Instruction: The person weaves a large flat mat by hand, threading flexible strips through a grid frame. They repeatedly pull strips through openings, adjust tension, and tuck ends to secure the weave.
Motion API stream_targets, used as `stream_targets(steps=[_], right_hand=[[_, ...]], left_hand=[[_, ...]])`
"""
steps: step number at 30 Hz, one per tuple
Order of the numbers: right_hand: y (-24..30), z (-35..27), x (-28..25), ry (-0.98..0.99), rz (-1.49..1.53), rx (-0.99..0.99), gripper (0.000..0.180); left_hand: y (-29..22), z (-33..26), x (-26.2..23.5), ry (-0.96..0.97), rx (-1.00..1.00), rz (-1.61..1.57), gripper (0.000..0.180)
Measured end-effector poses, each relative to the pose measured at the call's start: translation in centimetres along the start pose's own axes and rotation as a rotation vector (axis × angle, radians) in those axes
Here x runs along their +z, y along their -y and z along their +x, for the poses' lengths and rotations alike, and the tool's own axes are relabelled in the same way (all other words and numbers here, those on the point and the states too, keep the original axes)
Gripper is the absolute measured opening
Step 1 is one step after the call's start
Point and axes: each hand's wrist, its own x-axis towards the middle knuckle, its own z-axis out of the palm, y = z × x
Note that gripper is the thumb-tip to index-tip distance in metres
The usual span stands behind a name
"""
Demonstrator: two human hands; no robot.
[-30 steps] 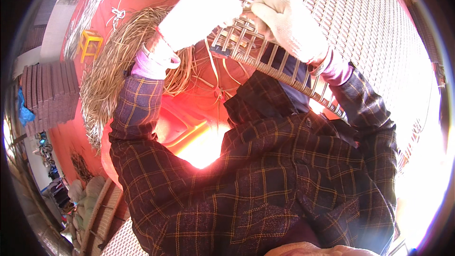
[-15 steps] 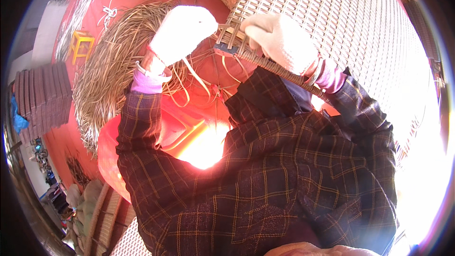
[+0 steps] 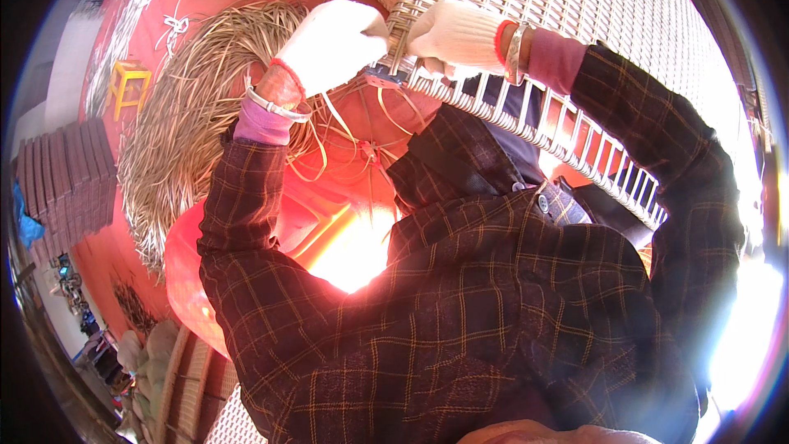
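Note:
A large woven panel (image 3: 567,0) of tan strips slopes up and away at the right, with an open, ladder-like border (image 3: 567,144) along its near edge. At its near left corner, my left hand (image 3: 339,45) in a white knit glove is closed, and a pale weaving strip (image 3: 339,117) hangs below it. My gloved right hand (image 3: 460,37) bends over the border beside it, fingers curled down at the weave; its fingertips are hidden. Just under the corner sits a small dark and red piece (image 3: 385,76).
A big bundle of dry weaving strips (image 3: 177,127) lies on the red floor at the left, near a yellow stool (image 3: 129,86). Stacked brown panels (image 3: 70,173) stand farther left. Below my left arm is a red plastic seat (image 3: 193,279), brightly sunlit.
My right hand has turned and shifted slightly left and up, its forearm swinging away from the border. My left hand has edged up and right, so both hands are nearly together at the corner.

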Motion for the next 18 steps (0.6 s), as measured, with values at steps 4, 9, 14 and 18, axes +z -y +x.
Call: stream_targets(steps=[4,9,14,18], right_hand=[[-0.5,0.1,0.3,0.032,0.037,0.030,0.025],[1.8,-0.2,-0.9,0.064,0.348,0.230,0.021],[4.0,-0.5,-0.8,-0.019,0.351,0.507,0.018],[3.6,-0.5,0.3,-0.121,0.237,0.418,0.019]], left_hand=[[-0.1,0.1,-0.7,0.109,-0.201,-0.285,0.023],[0.2,0.6,-0.7,0.145,-0.218,-0.510,0.023],[-0.3,0.9,0.6,0.138,-0.278,-0.507,0.020],[-0.2,0.0,0.1,0.064,-0.268,-0.521,0.021]])
